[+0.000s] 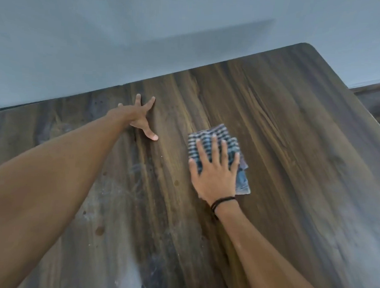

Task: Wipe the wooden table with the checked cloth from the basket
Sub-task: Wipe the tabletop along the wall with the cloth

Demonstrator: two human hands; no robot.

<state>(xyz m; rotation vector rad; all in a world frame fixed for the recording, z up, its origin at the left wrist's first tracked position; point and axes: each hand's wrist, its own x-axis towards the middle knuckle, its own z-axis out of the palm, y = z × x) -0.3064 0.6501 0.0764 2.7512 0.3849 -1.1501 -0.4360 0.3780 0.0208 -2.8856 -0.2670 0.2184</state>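
Checked cloth half-hidden under flat right hand | left hand splayed on table

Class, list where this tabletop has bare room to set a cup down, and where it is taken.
Widest bare patch: the wooden table right of the checked cloth, out to its right edge and rounded far corner. A narrower strip lies between the left hand and the cloth. Taken: under the right hand pressing the cloth, and beneath the left forearm.
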